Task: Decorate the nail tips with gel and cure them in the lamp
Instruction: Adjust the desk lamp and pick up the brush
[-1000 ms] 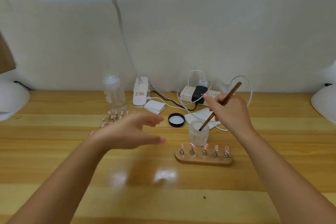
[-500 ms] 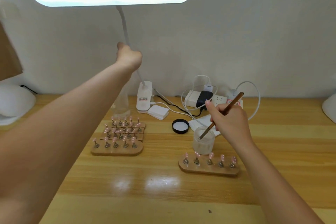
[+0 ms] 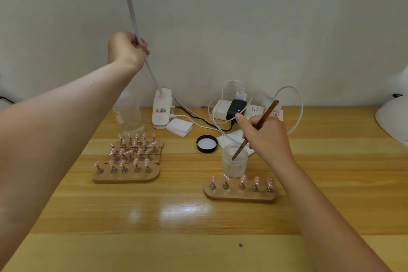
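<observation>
Gripping the white bendable neck of the desk lamp (image 3: 141,51) with my left hand (image 3: 125,49), fingers curled round it, I pinch a brown wooden brush (image 3: 260,123) in my right hand (image 3: 265,137). Its tip sits inside the frosted glass jar (image 3: 234,163). Just in front of the jar stands a wooden holder of five pink nail tips (image 3: 240,190). More wooden holders of pink tips (image 3: 130,157) are grouped to the left on the pale wooden table (image 3: 176,238).

The left hand (image 3: 125,49) grips the white bendable lamp neck (image 3: 132,13); the right hand (image 3: 266,137) holds a brown wooden brush (image 3: 262,119), tip inside the frosted glass jar (image 3: 234,163) on the wooden bench (image 3: 198,238).
</observation>
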`<state>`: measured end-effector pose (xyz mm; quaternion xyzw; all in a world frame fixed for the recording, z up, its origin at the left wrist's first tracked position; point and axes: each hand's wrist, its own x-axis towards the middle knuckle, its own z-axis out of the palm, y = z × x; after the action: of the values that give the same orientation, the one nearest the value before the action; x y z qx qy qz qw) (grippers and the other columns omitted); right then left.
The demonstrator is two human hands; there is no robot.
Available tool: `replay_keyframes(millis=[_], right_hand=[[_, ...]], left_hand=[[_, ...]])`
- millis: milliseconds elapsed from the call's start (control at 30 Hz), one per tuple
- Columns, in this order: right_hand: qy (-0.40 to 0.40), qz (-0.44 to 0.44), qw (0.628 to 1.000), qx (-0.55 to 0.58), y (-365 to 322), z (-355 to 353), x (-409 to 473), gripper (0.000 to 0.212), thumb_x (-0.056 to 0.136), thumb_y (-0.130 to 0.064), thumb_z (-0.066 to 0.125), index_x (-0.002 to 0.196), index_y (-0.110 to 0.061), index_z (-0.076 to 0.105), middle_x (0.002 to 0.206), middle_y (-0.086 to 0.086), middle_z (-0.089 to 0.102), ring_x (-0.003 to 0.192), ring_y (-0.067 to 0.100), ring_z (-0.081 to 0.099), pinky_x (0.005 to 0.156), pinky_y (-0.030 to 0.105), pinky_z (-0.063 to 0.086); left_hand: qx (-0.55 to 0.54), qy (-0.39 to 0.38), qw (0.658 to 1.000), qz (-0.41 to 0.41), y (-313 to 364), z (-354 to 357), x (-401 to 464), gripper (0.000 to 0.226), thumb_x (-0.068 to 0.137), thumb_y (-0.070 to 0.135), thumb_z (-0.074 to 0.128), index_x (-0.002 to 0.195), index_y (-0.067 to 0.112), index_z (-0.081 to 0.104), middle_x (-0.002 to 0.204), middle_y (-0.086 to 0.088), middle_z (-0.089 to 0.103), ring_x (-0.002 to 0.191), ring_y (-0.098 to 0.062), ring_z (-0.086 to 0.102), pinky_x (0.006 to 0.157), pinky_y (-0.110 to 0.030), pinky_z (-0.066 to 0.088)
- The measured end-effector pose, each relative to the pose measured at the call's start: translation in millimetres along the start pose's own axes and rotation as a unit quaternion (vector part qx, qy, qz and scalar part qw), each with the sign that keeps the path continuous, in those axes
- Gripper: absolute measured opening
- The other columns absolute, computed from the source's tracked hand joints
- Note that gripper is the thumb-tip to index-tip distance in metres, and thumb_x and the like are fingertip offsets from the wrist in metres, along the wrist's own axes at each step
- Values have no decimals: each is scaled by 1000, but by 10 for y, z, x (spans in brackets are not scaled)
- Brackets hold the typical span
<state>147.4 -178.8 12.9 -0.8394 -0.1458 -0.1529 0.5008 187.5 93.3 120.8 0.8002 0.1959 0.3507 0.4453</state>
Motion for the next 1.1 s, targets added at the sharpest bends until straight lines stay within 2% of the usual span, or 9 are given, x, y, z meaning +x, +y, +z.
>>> replay_keyframes(millis=[200, 333, 467, 633, 700, 800, 933, 1033, 1100], right_hand=[[-10, -2, 1000, -8, -16, 1, -7, 53, 89, -39, 56, 46, -8, 50, 43, 3, 48, 49, 18, 52, 59, 31, 45], [-6, -4, 1000, 0, -8, -4, -5, 53, 89, -38, 56, 49, -4, 52, 51, 15, 56, 52, 24, 55, 60, 31, 46], [-10, -8, 1000, -4, -2, -7, -1, 52, 89, -38, 56, 49, -5, 53, 48, 11, 54, 50, 21, 54, 59, 30, 46], [-9, -7, 1000, -4, -3, -9, 2, 53, 89, -38, 56, 53, 0, 56, 47, 11, 54, 53, 24, 57, 60, 32, 47], [-9, -10, 1000, -8, -15, -10, 12, 52, 89, -38, 56, 53, -2, 57, 44, 6, 52, 52, 23, 57, 60, 31, 47], [-9, -12, 1000, -1, -16, -10, 11, 52, 89, -37, 56, 52, -1, 56, 52, 16, 57, 54, 27, 57, 60, 33, 47], [-13, -16, 1000, -7, -12, -9, -2, 50, 90, -37, 56, 49, -7, 54, 50, 11, 57, 49, 18, 53, 60, 33, 47], [-19, -19, 999, -18, -14, 1, -4, 51, 90, -38, 56, 50, -7, 55, 43, 0, 49, 45, 11, 48, 59, 32, 46], [-20, -26, 999, -27, -16, 13, -8, 52, 90, -37, 56, 50, -5, 54, 42, 0, 47, 45, 13, 47, 57, 32, 44]], left_hand=[[-18, 8, 1000, -3, -2, -17, -26, 32, 90, 7, 48, 62, 23, 48, 65, 4, 55, 79, -21, 61, 83, -35, 51], [-25, 13, 1000, 0, 7, -19, -65, 32, 89, 7, 49, 61, 23, 50, 65, 5, 55, 80, -23, 62, 84, -38, 52], [-27, 26, 999, -3, 30, -10, -134, 33, 87, 8, 51, 58, 24, 51, 65, 5, 56, 83, -26, 63, 84, -39, 52], [-16, 45, 999, 9, 41, -11, -163, 25, 86, 12, 58, 62, 19, 57, 78, -5, 62, 87, -28, 66, 83, -38, 53], [1, 38, 999, 17, 52, -28, -158, 13, 85, 12, 59, 74, 13, 63, 81, -5, 62, 87, -27, 66, 83, -36, 52], [37, 18, 999, 36, 52, -77, -137, 10, 86, 14, 61, 89, 7, 67, 86, -6, 62, 89, -29, 65, 86, -35, 51], [118, -6, 991, 56, 76, -154, -163, 11, 85, 23, 64, 80, 14, 62, 81, -6, 58, 78, -22, 53, 71, -25, 39], [176, -24, 983, 50, 143, -218, -272, 26, 86, 23, 63, 69, 14, 45, 74, -8, 48, 78, -31, 48, 68, -31, 36], [212, -41, 975, 50, 185, -257, -429, 18, 88, 17, 58, 95, 3, 52, 99, -21, 52, 99, -37, 50, 72, -35, 36]])
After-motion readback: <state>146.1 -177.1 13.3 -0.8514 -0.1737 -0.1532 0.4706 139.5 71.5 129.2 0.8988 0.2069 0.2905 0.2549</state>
